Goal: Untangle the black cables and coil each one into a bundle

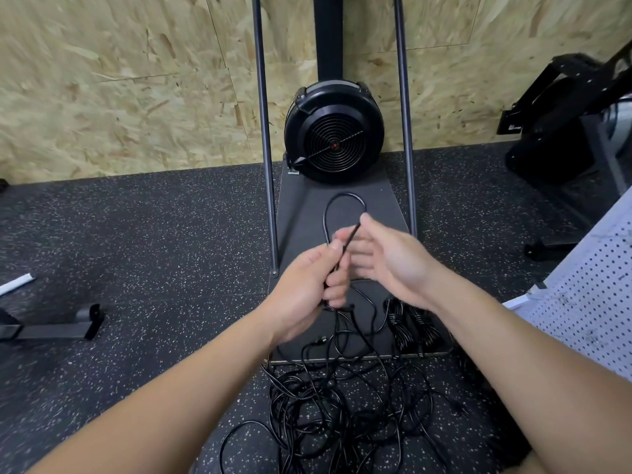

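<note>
Black cable (343, 213) loop — held in left hand (307, 285) grip; right hand (393, 258) open, fingers straight — tangled cables (342, 405) below.

Speckled rubber floor (154, 234) carries the tangled cables (342, 405). Black base plate (307, 206) on it. Two coiled bundles (413, 328) sit on the plate.

Glossy cables (342, 398); speckled, seemingly rubber floor (154, 234).

Black cables (342, 405) tangled on floor, one looped upward.
</note>
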Action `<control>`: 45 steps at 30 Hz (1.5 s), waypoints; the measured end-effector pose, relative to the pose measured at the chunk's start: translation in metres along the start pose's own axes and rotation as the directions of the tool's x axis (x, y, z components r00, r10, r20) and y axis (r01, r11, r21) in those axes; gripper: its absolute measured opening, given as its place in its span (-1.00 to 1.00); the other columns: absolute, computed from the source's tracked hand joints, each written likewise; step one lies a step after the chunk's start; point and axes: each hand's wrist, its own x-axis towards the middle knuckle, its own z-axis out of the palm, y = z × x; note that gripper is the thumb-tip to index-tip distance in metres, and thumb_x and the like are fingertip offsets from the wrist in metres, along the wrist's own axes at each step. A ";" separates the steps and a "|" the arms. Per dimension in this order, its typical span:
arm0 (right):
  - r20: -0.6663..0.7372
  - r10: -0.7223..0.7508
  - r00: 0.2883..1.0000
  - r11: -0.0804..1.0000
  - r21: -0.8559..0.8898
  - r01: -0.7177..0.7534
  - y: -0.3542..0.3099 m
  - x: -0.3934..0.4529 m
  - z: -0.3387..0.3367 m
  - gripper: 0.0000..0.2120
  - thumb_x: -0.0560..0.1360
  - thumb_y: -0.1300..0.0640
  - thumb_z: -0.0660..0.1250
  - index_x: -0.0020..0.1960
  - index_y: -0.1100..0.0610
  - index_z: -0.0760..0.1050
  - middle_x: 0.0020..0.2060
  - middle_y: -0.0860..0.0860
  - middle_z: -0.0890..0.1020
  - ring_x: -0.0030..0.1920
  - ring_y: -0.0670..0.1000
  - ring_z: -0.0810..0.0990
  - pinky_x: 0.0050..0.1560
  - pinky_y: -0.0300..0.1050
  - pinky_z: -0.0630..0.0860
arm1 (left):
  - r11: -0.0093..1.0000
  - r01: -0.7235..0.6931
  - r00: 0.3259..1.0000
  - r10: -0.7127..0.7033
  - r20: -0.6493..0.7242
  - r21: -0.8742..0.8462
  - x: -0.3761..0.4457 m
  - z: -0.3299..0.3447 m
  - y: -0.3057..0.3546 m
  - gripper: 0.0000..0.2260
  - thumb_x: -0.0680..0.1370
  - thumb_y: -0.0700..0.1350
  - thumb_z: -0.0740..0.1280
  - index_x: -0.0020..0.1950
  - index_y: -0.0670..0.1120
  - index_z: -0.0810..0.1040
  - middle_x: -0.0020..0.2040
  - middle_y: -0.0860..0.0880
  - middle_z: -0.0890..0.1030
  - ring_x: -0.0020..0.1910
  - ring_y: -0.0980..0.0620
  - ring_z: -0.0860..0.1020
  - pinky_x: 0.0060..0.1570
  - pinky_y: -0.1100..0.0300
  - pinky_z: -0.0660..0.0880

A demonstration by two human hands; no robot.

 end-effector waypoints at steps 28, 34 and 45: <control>-0.055 -0.098 0.994 0.925 -0.372 0.071 0.007 -0.008 0.016 -0.81 0.62 0.18 0.50 -0.09 0.29 0.73 -0.31 0.08 0.64 -0.36 -0.02 0.45 -0.32 -0.16 0.40 | 0.877 0.057 0.998 -0.035 -0.055 0.478 0.000 -0.035 0.008 -0.55 0.59 0.35 0.43 0.06 -0.04 0.53 -0.14 0.17 0.55 -0.14 0.10 0.46 -0.02 0.09 0.43; 0.065 0.016 0.998 0.943 -0.334 0.007 0.002 -0.010 0.010 -0.69 0.71 0.03 0.42 0.02 0.28 0.72 -0.16 0.12 0.72 -0.19 0.00 0.61 -0.14 -0.14 0.50 | 0.869 0.030 0.998 -0.049 0.025 0.493 0.001 -0.043 -0.013 -0.73 0.68 -0.06 0.47 0.21 -0.20 0.51 -0.03 0.02 0.58 -0.03 0.04 0.48 0.11 -0.02 0.48; -0.038 0.007 0.999 0.454 -0.890 -0.037 0.013 -0.008 -0.018 -0.81 0.68 -0.02 0.42 -0.05 0.04 0.67 -0.24 -0.14 0.72 -0.28 -0.10 0.64 -0.16 -0.08 0.52 | 0.942 0.009 0.961 0.084 -0.262 0.336 0.011 -0.064 -0.004 -0.93 0.75 -0.24 0.27 0.12 -0.09 0.49 -0.19 -0.03 0.43 -0.31 0.04 0.29 -0.29 0.16 0.24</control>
